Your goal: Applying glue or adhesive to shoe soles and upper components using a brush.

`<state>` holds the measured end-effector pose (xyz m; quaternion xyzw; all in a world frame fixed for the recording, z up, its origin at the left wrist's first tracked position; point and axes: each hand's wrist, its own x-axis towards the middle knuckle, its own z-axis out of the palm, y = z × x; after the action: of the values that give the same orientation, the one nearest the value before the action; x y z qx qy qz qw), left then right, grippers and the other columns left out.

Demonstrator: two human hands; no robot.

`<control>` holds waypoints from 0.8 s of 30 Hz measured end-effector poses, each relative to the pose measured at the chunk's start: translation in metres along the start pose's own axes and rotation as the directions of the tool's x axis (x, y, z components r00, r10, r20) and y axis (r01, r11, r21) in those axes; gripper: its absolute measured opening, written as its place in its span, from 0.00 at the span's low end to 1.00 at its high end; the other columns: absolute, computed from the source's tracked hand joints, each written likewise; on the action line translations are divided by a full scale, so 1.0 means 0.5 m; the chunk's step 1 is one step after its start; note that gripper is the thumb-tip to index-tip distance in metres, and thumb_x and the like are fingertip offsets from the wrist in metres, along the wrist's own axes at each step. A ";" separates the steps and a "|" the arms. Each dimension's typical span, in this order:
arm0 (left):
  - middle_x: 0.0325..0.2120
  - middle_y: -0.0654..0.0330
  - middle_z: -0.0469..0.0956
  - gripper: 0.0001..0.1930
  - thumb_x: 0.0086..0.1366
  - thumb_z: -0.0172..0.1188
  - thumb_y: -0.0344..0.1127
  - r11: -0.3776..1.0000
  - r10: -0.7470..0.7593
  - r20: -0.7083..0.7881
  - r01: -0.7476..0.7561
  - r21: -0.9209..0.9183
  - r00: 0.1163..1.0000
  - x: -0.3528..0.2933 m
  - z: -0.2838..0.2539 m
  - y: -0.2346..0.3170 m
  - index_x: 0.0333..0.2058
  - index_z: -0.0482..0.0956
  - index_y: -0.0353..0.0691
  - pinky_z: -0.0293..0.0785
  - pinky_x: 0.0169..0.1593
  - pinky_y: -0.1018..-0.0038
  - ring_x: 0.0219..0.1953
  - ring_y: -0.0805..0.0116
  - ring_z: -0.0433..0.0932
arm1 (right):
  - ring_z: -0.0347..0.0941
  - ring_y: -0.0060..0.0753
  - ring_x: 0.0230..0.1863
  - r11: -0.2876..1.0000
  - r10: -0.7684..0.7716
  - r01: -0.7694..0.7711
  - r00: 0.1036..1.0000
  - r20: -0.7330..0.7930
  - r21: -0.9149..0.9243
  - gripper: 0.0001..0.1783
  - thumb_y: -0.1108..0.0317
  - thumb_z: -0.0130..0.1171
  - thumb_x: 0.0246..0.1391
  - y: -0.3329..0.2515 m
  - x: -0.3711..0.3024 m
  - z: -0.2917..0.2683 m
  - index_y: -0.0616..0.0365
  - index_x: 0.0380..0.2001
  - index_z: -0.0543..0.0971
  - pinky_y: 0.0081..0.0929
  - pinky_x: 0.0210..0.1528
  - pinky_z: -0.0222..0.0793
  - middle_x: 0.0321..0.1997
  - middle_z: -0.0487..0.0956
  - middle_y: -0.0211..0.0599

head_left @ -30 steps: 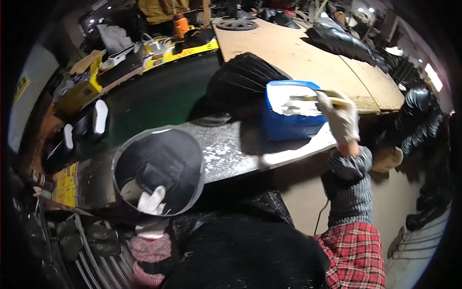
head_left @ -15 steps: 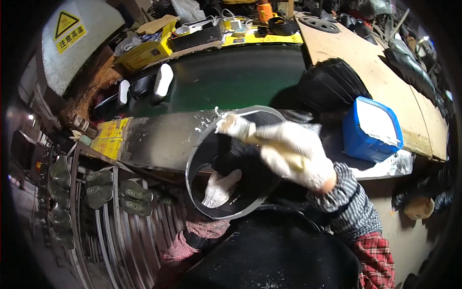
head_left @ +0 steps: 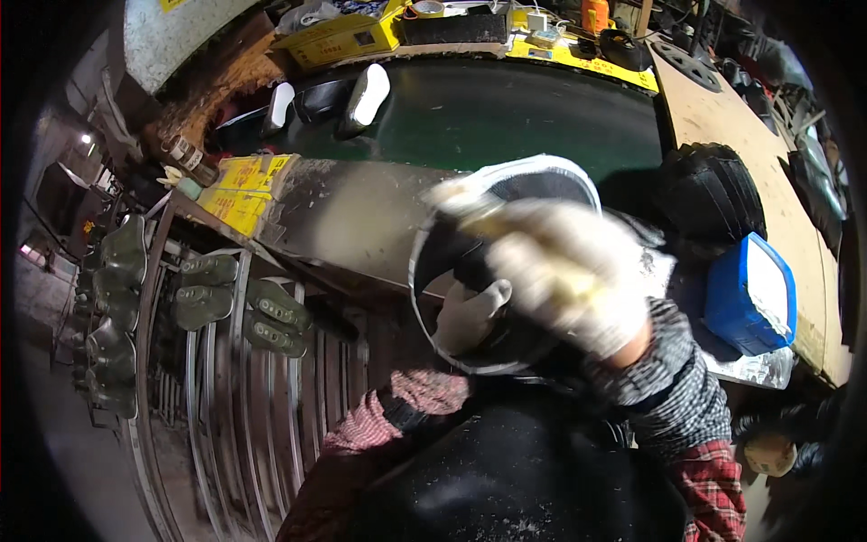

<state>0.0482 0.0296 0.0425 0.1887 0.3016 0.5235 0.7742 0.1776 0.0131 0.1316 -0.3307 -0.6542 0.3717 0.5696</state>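
In front of my body is a wide black hoop-shaped piece (head_left: 417, 262) with a dark mesh-like inside and a pale edge, brightest along its far side. My left hand (head_left: 465, 316), in a pale glove, shows through its opening, thumb up, closed on the black material; part of the fingers is hidden. My right hand (head_left: 573, 271), gloved too and smeared by motion, grips a brush (head_left: 465, 200). The brush's whitish head is at the far left part of the edge. To the right stands a blue tub (head_left: 750, 298) with white stuff at its top.
Across the dark green table (head_left: 506, 108) lie dark shapes with white soles (head_left: 366, 98). A stack of black pieces (head_left: 713, 194) is beside the tub. Olive-green shoe-shaped pieces (head_left: 206, 294) rest on a metal rack (head_left: 239, 388) at left. Yellow boxes (head_left: 348, 41) line the back.
The whole view has shifted, so the table and tub sit farther right. The hoop-shaped piece is tilted differently and its edge looks whiter. My right hand still has the brush at the edge.
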 end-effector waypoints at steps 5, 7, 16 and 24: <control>0.26 0.60 0.80 0.07 0.65 0.52 0.26 0.150 0.076 0.496 -0.502 0.852 0.865 0.069 -0.152 0.048 0.32 0.79 0.33 0.69 0.23 0.74 0.23 0.72 0.75 | 0.79 0.38 0.30 0.869 -0.209 0.361 0.888 0.409 -0.338 0.14 0.61 0.62 0.52 -0.071 -0.058 0.042 0.57 0.39 0.79 0.32 0.32 0.75 0.27 0.80 0.36; 0.16 0.72 0.72 0.09 0.66 0.53 0.30 0.176 0.239 0.716 -0.754 0.633 0.656 0.137 -0.194 0.061 0.29 0.80 0.36 0.59 0.19 0.74 0.14 0.78 0.64 | 0.80 0.34 0.31 0.980 -0.038 0.127 0.873 0.486 -0.152 0.14 0.61 0.62 0.55 -0.037 -0.097 -0.016 0.58 0.40 0.79 0.29 0.35 0.76 0.33 0.82 0.39; 0.31 0.56 0.80 0.10 0.69 0.47 0.31 0.776 0.002 0.255 -0.162 0.609 0.967 -0.018 0.001 0.087 0.38 0.77 0.32 0.77 0.33 0.77 0.29 0.71 0.80 | 0.76 0.21 0.29 0.966 0.179 -0.174 0.984 0.012 -0.193 0.12 0.68 0.61 0.54 -0.046 -0.244 -0.114 0.66 0.37 0.79 0.21 0.32 0.73 0.31 0.82 0.39; 0.30 0.56 0.81 0.12 0.67 0.51 0.35 0.767 0.088 0.233 -0.215 0.605 0.969 -0.023 -0.006 0.073 0.42 0.78 0.34 0.76 0.36 0.72 0.30 0.68 0.79 | 0.75 0.21 0.33 0.916 -0.064 -0.142 0.872 -0.486 -0.374 0.10 0.72 0.54 0.60 0.050 -0.186 -0.241 0.66 0.42 0.78 0.16 0.34 0.70 0.35 0.80 0.36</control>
<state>0.0176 0.0327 0.0659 0.5079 0.3662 0.4340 0.6477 0.3093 -0.0406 0.0724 -0.5359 -0.5438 0.1469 0.6289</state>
